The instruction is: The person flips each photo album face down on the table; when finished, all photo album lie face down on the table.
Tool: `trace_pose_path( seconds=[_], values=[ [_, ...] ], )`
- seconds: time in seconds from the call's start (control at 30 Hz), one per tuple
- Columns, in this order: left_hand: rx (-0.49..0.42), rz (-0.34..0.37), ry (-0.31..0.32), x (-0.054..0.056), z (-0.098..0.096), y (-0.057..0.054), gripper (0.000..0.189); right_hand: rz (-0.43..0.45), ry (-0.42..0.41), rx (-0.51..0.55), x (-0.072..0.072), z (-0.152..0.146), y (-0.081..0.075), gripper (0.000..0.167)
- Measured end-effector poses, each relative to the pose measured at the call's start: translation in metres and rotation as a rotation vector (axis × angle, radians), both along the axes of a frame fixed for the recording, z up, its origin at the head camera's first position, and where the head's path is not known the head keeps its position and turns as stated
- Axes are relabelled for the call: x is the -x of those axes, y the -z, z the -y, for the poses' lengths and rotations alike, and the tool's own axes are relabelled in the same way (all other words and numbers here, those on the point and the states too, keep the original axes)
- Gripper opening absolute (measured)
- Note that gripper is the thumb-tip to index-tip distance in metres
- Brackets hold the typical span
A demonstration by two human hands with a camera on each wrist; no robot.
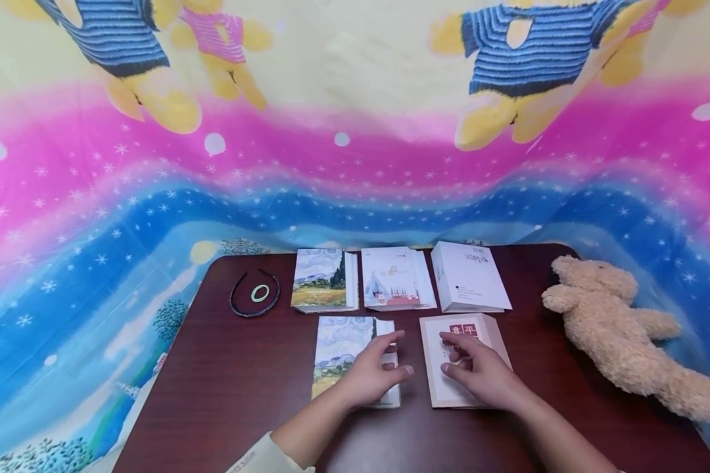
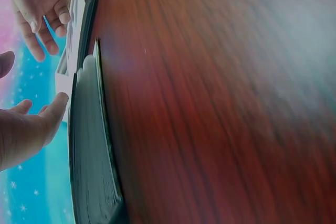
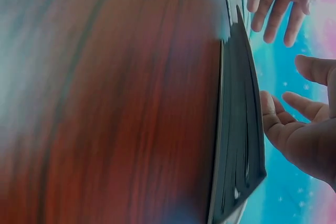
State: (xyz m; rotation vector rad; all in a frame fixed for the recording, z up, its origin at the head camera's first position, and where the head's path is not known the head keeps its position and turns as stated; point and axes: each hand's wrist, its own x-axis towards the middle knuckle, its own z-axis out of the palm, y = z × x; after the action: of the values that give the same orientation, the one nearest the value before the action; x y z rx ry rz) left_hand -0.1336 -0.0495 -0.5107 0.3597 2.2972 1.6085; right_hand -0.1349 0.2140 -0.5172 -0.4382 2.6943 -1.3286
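Over the right part of a book with a painted landscape cover [image 1: 335, 348] is my left hand [image 1: 368, 373], fingers loosely bent, thumb apart, holding nothing. My right hand [image 1: 486, 376] hovers likewise over a beige book [image 1: 434, 348] with red squares bearing characters, its palm turned inward. In the left wrist view the page edges of the landscape book [image 2: 92, 150] show beside my left fingers. The right wrist view shows the beige book's pages [image 3: 239, 124] slightly fanned under a raised cover, right beside my right fingertips.
Behind stand another landscape book [image 1: 318, 279], a white book with a tent drawing [image 1: 390, 279] and a plain white book [image 1: 470, 279]. A dark headband [image 1: 232, 303] surrounds a pale green ring [image 1: 253, 293] at left. A plush bear [image 1: 612, 341] lies along the right edge.
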Motion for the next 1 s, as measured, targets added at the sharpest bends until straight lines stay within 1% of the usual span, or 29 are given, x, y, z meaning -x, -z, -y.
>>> trace_pose_path(
  seconds=[0.1, 0.3, 0.4, 0.53, 0.63, 0.8, 0.93, 1.0],
  values=[
    [0.010, 0.006, -0.022, 0.000, 0.008, -0.001, 0.067, -0.006, -0.017, 0.014, 0.001, 0.009, 0.001, 0.056],
    [-0.012, 0.009, -0.048, -0.001, 0.022, 0.001, 0.066, -0.048, -0.058, 0.052, 0.002, 0.024, 0.002, 0.054],
    [-0.018, 0.003, -0.060, -0.001, 0.028, 0.001, 0.066, -0.039, -0.067, 0.059, 0.002, 0.031, 0.003, 0.054],
    [-0.018, -0.021, -0.081, -0.002, 0.037, 0.000, 0.065, -0.010, -0.072, 0.056, 0.002, 0.041, 0.004, 0.055],
    [-0.015, -0.038, -0.095, -0.004, 0.044, -0.001, 0.065, -0.005, -0.073, 0.064, 0.001, 0.047, 0.005, 0.057],
    [-0.007, -0.076, -0.118, -0.006, 0.055, -0.003, 0.066, -0.039, -0.084, 0.081, 0.000, 0.054, 0.009, 0.057],
    [-0.017, -0.099, -0.138, -0.008, 0.063, -0.004, 0.066, -0.073, -0.114, 0.078, 0.002, 0.061, 0.010, 0.058],
    [-0.015, -0.103, -0.147, -0.009, 0.067, -0.005, 0.067, -0.068, -0.126, 0.071, 0.003, 0.066, 0.010, 0.058]
  ],
)
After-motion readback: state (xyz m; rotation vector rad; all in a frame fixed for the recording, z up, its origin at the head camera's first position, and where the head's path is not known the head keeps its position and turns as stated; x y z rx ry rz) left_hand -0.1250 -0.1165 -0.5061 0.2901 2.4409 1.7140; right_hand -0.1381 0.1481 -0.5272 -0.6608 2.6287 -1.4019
